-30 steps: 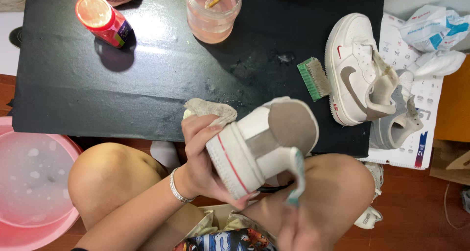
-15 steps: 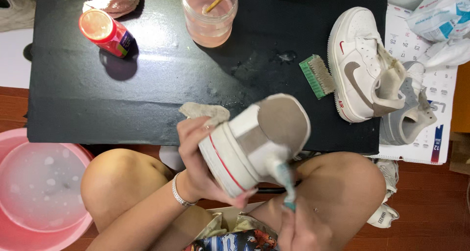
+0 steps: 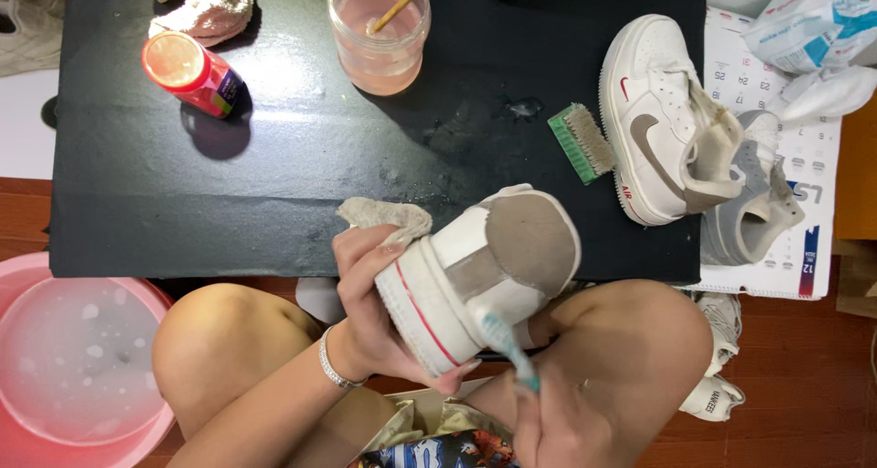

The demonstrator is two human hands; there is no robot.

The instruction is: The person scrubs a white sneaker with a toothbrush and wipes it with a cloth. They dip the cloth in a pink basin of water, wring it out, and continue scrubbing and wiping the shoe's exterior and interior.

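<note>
- My left hand (image 3: 370, 294) is wrapped around a white sneaker (image 3: 480, 272), fingers curled over its rubber sole edge, which carries a thin red line; the shoe sits above my lap, just in front of the near edge of the tabletop (image 3: 274, 185), its heel end toward the camera.
- The sneaker's heel shows a smooth white leather shell with a taupe, suede-like rounded panel and a matching strip below it.
- A crumpled beige cloth (image 3: 384, 217) sits pinched between that hand's fingers and the shoe.
- My right hand (image 3: 548, 422) is clenched around a toothbrush (image 3: 507, 345) with a pale teal handle; its bristled head lies against the sneaker's lower side, near the sole.
- The tabletop is a flat matte black board, glossy where it is wet near the middle.
- On it lies a small scrubbing brush (image 3: 582, 142) with a green block and worn tan bristles, just beside a second white sneaker (image 3: 653, 112) that lies on its side, with a taupe tongue.
- A clear glass jar (image 3: 376, 30) of cloudy pink liquid holds a thin wooden stick; a red-capped cylindrical bottle (image 3: 192, 73) lies tilted to the left of it.
- A pink plastic basin (image 3: 68, 368) with soapy, bubbled water stands on the wooden floor by my left knee.
- A grey sneaker (image 3: 754, 203) rests on a printed paper calendar sheet (image 3: 813, 157) at the right, under crumpled white packets (image 3: 813, 39).
</note>
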